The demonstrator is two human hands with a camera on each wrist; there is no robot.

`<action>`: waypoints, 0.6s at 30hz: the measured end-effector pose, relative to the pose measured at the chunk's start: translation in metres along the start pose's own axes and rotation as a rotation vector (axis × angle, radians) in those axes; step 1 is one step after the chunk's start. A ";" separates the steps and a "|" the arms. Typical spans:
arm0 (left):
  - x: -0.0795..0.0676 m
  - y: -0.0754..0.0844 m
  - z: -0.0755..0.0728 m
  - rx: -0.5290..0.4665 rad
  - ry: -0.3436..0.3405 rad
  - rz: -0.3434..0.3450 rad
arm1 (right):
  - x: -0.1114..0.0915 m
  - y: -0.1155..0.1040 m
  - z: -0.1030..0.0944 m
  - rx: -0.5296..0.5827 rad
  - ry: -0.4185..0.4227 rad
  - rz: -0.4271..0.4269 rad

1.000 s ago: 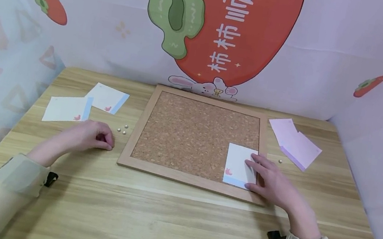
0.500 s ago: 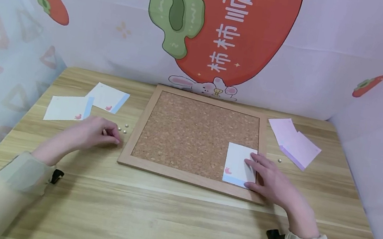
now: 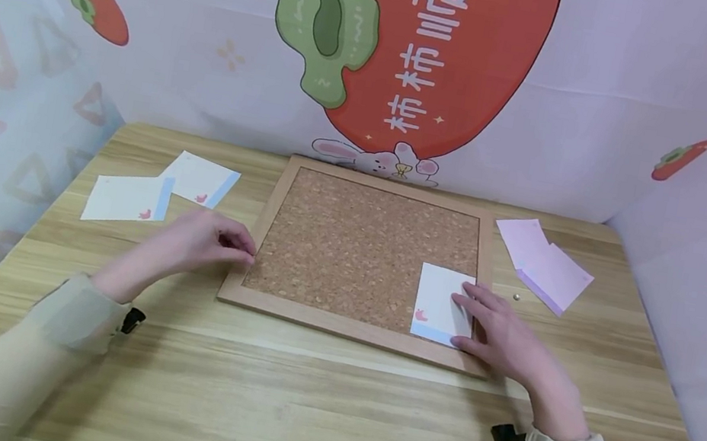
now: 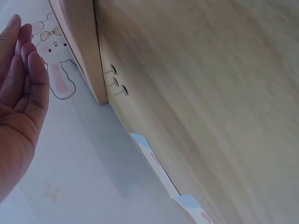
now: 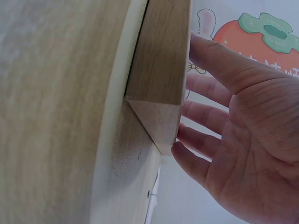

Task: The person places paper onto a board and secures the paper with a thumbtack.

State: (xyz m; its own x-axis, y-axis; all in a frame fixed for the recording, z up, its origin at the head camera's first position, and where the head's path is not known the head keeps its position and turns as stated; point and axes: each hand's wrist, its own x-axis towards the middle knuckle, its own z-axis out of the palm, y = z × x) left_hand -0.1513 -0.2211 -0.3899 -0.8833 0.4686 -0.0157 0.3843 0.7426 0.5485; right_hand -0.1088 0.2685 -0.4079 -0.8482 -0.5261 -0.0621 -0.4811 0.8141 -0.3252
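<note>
A wood-framed corkboard (image 3: 349,251) lies on the table, with a white note with a blue strip (image 3: 434,303) on its lower right part. My right hand (image 3: 505,333) rests on the note's right edge with fingers extended, its thumb near the lower corner. My left hand (image 3: 207,244) is over the board's left frame, thumb and index fingertips close together. Whether something tiny is between them cannot be seen. Several thumbtacks (image 4: 115,81), points up, lie beside the frame in the left wrist view; the left hand hides them in the head view.
Two white notes (image 3: 128,199) lie on the table (image 3: 282,410) at the left. Two overlapping purple notes (image 3: 557,272) lie at the right, a single thumbtack (image 3: 516,297) near them. A printed cloth (image 3: 176,69) stands behind the table.
My left hand has moved right and slightly away from me, from the table beside the thumbtacks to over the board's left frame. The right hand and the note beneath it have stayed put.
</note>
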 end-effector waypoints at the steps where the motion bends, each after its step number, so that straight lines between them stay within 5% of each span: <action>1: 0.001 0.002 0.000 -0.003 0.001 0.006 | 0.000 0.000 0.000 0.001 0.001 0.002; 12: 0.012 0.028 0.009 0.043 0.053 0.132 | 0.001 0.000 0.000 0.001 0.010 0.000; 18: 0.019 0.043 0.013 0.048 0.031 0.140 | 0.002 0.001 0.000 0.003 0.010 0.000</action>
State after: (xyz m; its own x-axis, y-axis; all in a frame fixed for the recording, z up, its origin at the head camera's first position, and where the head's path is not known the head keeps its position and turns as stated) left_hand -0.1478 -0.1736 -0.3775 -0.8279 0.5545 0.0845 0.5158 0.6933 0.5033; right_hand -0.1103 0.2681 -0.4082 -0.8502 -0.5239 -0.0528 -0.4808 0.8133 -0.3276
